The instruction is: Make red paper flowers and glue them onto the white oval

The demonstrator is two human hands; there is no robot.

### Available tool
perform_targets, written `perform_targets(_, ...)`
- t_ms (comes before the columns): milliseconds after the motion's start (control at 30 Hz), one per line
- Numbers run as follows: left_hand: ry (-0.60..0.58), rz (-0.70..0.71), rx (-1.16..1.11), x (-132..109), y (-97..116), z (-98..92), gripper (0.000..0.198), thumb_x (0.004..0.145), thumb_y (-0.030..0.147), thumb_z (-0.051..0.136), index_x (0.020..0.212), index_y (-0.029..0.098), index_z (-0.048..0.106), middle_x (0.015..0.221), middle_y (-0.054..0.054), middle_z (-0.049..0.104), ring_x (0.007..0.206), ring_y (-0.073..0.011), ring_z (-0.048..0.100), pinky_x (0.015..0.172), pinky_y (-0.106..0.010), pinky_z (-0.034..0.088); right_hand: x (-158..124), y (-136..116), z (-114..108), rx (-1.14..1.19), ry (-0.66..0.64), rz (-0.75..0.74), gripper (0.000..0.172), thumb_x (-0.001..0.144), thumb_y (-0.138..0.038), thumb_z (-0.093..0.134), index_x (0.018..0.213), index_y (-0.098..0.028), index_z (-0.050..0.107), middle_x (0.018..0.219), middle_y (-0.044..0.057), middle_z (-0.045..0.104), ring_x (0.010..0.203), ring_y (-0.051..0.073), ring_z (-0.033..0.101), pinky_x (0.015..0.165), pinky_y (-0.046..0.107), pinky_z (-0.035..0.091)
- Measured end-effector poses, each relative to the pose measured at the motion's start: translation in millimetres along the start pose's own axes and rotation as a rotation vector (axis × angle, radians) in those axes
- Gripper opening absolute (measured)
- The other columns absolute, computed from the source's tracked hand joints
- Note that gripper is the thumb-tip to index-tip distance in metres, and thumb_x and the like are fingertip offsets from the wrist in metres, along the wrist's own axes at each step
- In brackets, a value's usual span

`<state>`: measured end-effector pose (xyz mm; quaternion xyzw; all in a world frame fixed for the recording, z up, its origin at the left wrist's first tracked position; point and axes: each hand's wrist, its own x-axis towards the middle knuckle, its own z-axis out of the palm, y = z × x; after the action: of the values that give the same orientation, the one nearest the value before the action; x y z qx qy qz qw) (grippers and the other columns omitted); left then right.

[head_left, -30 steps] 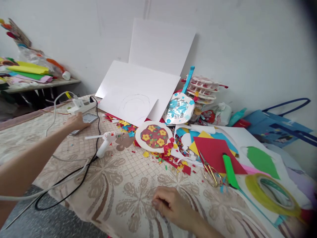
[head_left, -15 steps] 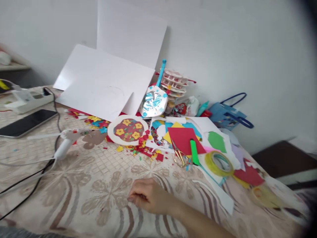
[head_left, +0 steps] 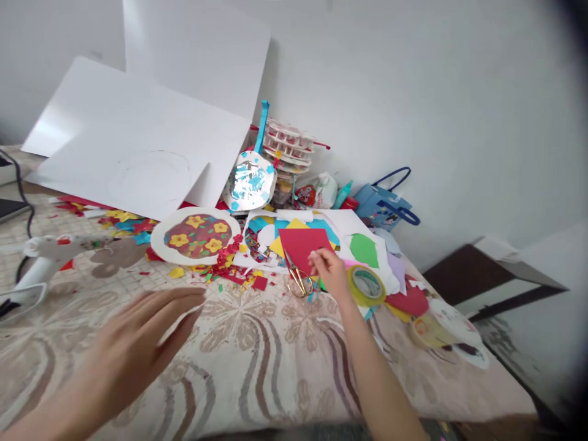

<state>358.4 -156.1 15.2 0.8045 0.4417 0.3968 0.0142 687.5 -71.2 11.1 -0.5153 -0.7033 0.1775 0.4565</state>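
Opaque blue bag (head_left: 382,204) beyond right hand (head_left: 332,271)

Worn at head height, above the tablecloth's (head_left: 248,392) near edge at 6 o'clock. Faces forward and down, wall (head_left: 376,92) at 12. Catches left hand (head_left: 138,340) close at 8, right hand (head_left: 331,272) farther off, toward 5.

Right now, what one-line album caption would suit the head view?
Right hand near red paper and gold-handled scissors; left hand, open, nearer the camera over a patterned tablecloth.
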Motion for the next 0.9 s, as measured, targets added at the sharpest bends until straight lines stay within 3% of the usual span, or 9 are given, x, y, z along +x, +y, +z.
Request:
perform_targets(133, -0.374, -0.141, 0.031, 50, -2, 30.3, 0.020, 0.085, 0.025, 0.042, 0.085, 0.020, 0.061, 0.076, -0.003, 0.067, 0.064, -0.0176, 0.060, 0.058, -0.027, 0.042, 4, 27, -24, -0.064, 0.144, 0.103, 0.031, 0.086, -0.044, 0.041, 0.076, -0.017, 0.054, 0.064, 0.001, 0.059, 0.046, 0.011, 0.053, 0.045, 0.021, 0.039)
perform_targets(267, -0.504, -0.084, -0.001, 82, -11, 75.6, 0.018, 0.080, 0.020, 0.044, 0.075, 0.017, 0.061, 0.072, -0.004, 0.065, 0.064, -0.0172, 0.059, 0.055, -0.025, 0.039, 4, 26, -26, -0.265, 0.022, 0.027, 0.025, 0.086, -0.038, 0.044, 0.074, -0.018, 0.055, 0.066, 0.001, 0.061, 0.050, 0.012, 0.054, 0.050, 0.022, 0.040)
perform_targets(367, -0.479, -0.004, -0.017, 76, -12, 94.4, 0.018, 0.080, 0.017, 0.044, 0.081, 0.017, 0.062, 0.079, -0.005, 0.064, 0.071, -0.0171, 0.058, 0.063, -0.025, 0.043, 1, 17, -18, -0.392, -0.053, -0.056, 0.022, 0.087, -0.033, 0.043, 0.074, -0.019, 0.055, 0.063, 0.001, 0.059, 0.054, 0.013, 0.053, 0.053, 0.022, 0.038)
perform_targets(533, -0.464, 0.256, 0.103, 59, 1, 100.8, 0.016, 0.084, 0.018, 0.046, 0.091, 0.016, 0.060, 0.091, -0.009, 0.062, 0.091, -0.0203, 0.055, 0.081, -0.032, 0.043, -9, 1, 12, -0.456, -0.189, -0.182, 0.021, 0.089, -0.025, 0.041, 0.074, -0.019, 0.054, 0.069, 0.002, 0.057, 0.064, 0.014, 0.053, 0.060, 0.023, 0.036)
perform_targets(700, -0.527, 0.370, 0.304, 61, 9, 102.6, 0.015, 0.082, 0.008, 0.046, 0.084, 0.013, 0.060, 0.087, -0.011, 0.063, 0.087, -0.0229, 0.056, 0.079, -0.036, 0.042, -21, -13, 38, -0.386, -0.343, -0.259, 0.015, 0.088, -0.023, 0.045, 0.080, -0.019, 0.056, 0.080, 0.003, 0.060, 0.073, 0.014, 0.055, 0.067, 0.025, 0.039)
perform_targets(800, -0.497, 0.398, 0.283, 63, 4, 101.9, 0.016, 0.082, 0.008, 0.046, 0.086, 0.013, 0.061, 0.086, -0.011, 0.064, 0.082, -0.0232, 0.057, 0.074, -0.036, 0.043, -25, -19, 46, -0.234, -0.325, -0.206, 0.015, 0.088, -0.027, 0.045, 0.083, -0.020, 0.057, 0.079, 0.003, 0.061, 0.072, 0.014, 0.056, 0.065, 0.025, 0.041)
perform_targets(900, -0.320, 0.408, 0.164, 63, -5, 96.6, 0.023, 0.086, 0.014, 0.043, 0.104, 0.014, 0.058, 0.105, -0.013, 0.062, 0.095, -0.0236, 0.055, 0.080, -0.037, 0.043, -28, -21, 54, 0.103, -0.363, 0.016, 0.023, 0.089, -0.037, 0.041, 0.100, -0.022, 0.054, 0.069, -0.001, 0.060, 0.051, 0.010, 0.055, 0.048, 0.021, 0.041)
